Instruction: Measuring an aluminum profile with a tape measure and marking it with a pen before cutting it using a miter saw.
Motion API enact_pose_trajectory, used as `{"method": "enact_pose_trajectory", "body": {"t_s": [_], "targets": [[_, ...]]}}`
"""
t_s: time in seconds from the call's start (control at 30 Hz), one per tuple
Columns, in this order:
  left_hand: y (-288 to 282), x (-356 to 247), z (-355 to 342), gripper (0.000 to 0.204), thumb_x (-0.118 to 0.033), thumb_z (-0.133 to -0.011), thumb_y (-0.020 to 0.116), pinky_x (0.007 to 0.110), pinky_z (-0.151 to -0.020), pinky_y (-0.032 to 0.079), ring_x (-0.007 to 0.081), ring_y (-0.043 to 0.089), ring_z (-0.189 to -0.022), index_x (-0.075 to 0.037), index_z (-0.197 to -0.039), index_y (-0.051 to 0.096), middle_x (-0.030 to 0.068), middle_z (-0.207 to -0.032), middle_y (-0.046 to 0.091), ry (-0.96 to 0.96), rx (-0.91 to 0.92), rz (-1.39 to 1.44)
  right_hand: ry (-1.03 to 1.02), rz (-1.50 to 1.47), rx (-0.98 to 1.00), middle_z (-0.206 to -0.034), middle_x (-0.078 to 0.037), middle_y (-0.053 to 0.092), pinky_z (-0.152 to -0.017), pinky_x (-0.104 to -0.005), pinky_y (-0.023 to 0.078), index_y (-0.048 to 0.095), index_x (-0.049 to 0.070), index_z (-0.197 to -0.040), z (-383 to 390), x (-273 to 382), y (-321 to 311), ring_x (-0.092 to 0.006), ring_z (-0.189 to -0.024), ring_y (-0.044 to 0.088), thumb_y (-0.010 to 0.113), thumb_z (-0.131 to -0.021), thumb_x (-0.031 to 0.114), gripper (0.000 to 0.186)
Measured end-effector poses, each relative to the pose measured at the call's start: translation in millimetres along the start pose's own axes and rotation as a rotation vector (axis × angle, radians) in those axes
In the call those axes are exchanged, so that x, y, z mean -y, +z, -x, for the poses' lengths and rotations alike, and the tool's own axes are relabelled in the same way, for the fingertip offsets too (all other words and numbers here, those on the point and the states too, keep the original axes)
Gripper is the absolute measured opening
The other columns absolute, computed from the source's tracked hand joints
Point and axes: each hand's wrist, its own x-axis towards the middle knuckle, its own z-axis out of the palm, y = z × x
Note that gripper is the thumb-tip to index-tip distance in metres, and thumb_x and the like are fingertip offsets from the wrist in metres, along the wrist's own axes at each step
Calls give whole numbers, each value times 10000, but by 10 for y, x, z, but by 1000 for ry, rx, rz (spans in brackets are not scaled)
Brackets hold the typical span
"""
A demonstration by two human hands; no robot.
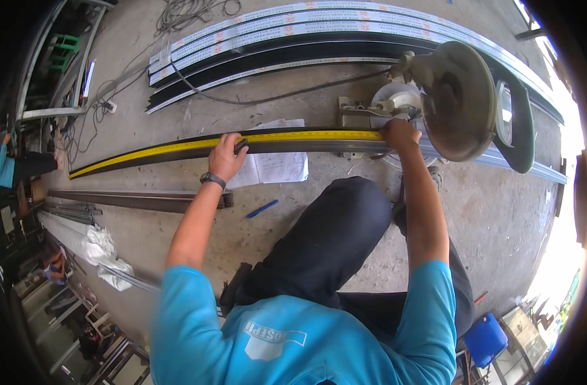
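As a person in a bright blue shirt (210, 327) sits low on a concrete floor (319, 240), the head camera looks down on printed matter of several kinds: white lettering and a white emblem across the shirt, white strips with lines of small dark print and orange marks along a stack of long dark profiles (293, 29), and faint writing on loose white papers (282, 168). A yellow measuring tape (306, 136), its scale marks too fine to make out, lies stretched lengthwise along a long, slim dark bar (293, 145). Bar and tape run from the left side of the scene to the saw (457, 106) at right, passing just above the papers and appearing bowed through the wide lens. The left hand (226, 158), a dark band (212, 179) at its wrist, rests at the bar with thumb and fingers closed around a small dark object (241, 145), whose exact kind cannot be told. The right hand (401, 135) is curled closed on the tape's right-hand stretch, beside the saw's round guard, its fingertips largely hidden. A blue pen (262, 208) lies on the floor below the papers, while a dark cable (242, 102) trails across the concrete beyond the bar.
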Motion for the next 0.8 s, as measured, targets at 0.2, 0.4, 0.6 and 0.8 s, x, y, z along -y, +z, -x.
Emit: {"method": "enact_pose_trajectory", "body": {"t_s": [0.2, 0.4, 0.6, 0.8], "targets": [[599, -137, 599, 372, -128, -856, 634, 455, -807, 549, 370, 667, -956, -129, -1228, 614, 136, -1338, 551, 26, 349, -21, 4, -16, 17, -1124, -80, 720, -901, -488, 513, 751, 227, -1087, 53, -75, -28, -288, -1074, 678, 648, -851, 406, 313], [1079, -307, 708, 647, -99, -851, 565, 458, -868, 552, 387, 666, -1023, -204, -1475, 430, 182, -1573, 298, -86, 441, -176, -20, -15, -6, -1116, -67, 724, -891, -493, 515, 755, 231, -1078, 71, -119, -6, -292, -1062, 681, 653, -852, 410, 305], [1066, -297, 998, 639, -92, -856, 588, 454, -890, 542, 387, 667, -1022, -189, -1470, 440, 211, -1580, 264, -7, 542, -152, -15, -3, -16, -1078, -70, 731, -882, -486, 523, 764, 235, -1044, 63, -118, 16, -296, -1043, 685, 650, -854, 392, 272], [1101, -395, 1176, 594, -131, -886, 600, 466, -883, 539, 395, 667, -1009, -184, -1459, 451, 212, -1589, 239, -7, 579, -179, -11, -21, -25, -1065, -74, 731, -872, -483, 527, 765, 231, -1029, 47, -141, 40, -299, -1033, 688, 650, -848, 393, 269]]}}
